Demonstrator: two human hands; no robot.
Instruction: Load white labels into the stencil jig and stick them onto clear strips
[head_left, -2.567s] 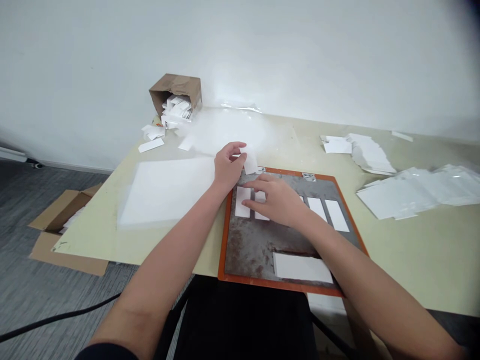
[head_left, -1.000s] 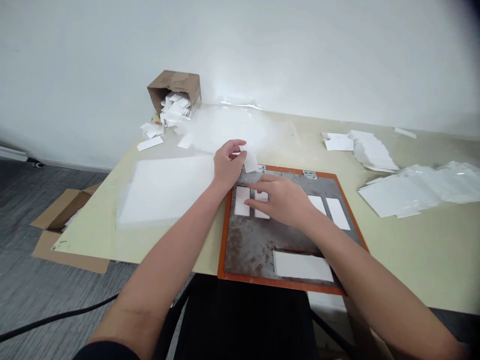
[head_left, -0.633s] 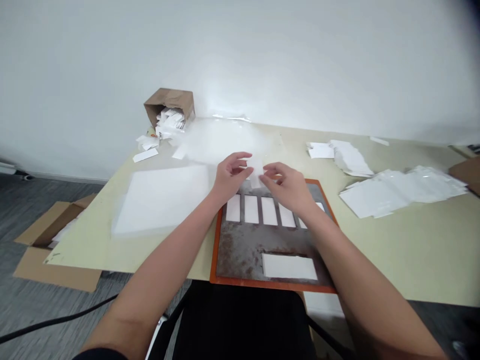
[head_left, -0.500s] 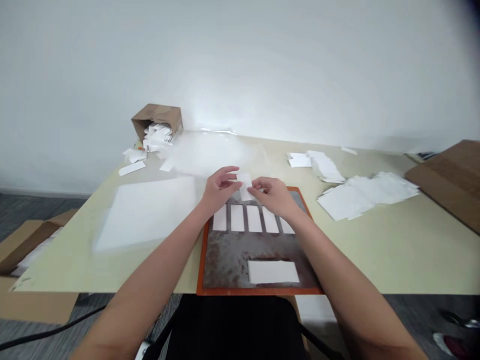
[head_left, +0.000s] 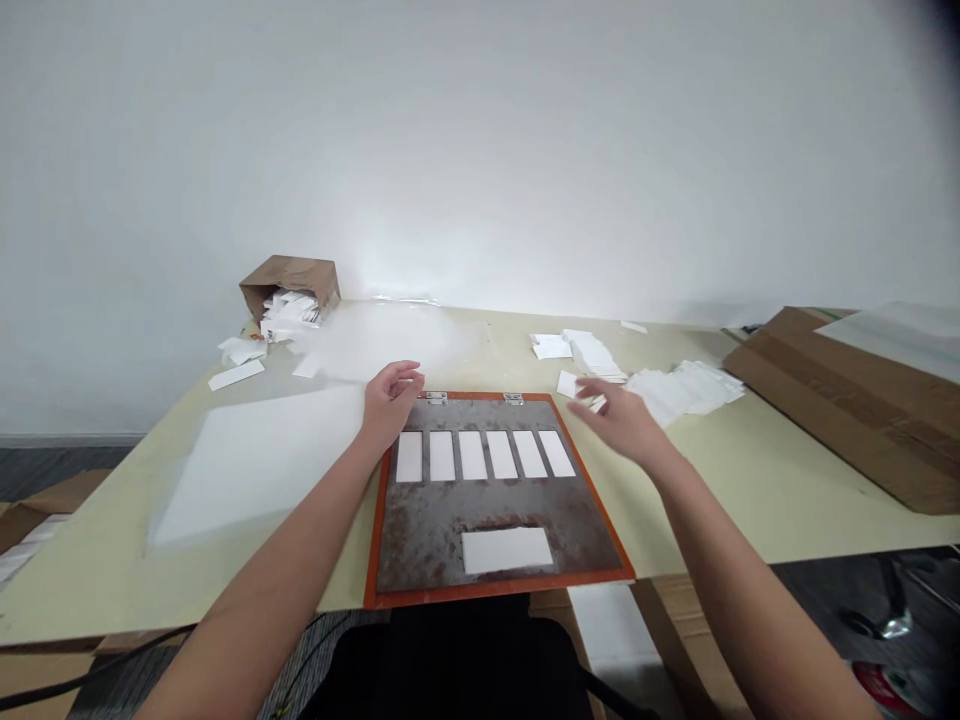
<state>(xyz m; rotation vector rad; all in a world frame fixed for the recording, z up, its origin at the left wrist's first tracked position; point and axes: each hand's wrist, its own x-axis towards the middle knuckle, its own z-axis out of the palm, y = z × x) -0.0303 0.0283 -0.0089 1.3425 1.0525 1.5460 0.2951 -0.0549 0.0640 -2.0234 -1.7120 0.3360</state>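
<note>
In front of me lies a dark, stained metal plate (head_left: pixel 427 530) on an orange-red backing board (head_left: pixel 371 575), with two small hinges at its far edge. White cards (head_left: pixel 472 456) show in a row of upright slots across it, and a wider white piece (head_left: pixel 507 551) shows near its front edge. My left hand (head_left: pixel 390 400) rests by the plate's far left corner, fingers loosely bent, holding nothing. Just off the plate's right edge, my right hand (head_left: pixel 615 415) has a small white card (head_left: pixel 567 384) between thumb and fingers, close to the loose white cards.
White card stacks (head_left: pixel 694 388) spread on the right, with others (head_left: pixel 589 355) behind. A large cardboard box (head_left: pixel 847 410) stands at far right. An open carton (head_left: pixel 300 280) spills cards at back left. A translucent white sheet (head_left: pixel 255 460) lies left of the plate.
Both hands held a white card over the plate's far part. They have parted: the right moved right with the card, the left moved left and let go. The view has shifted.
</note>
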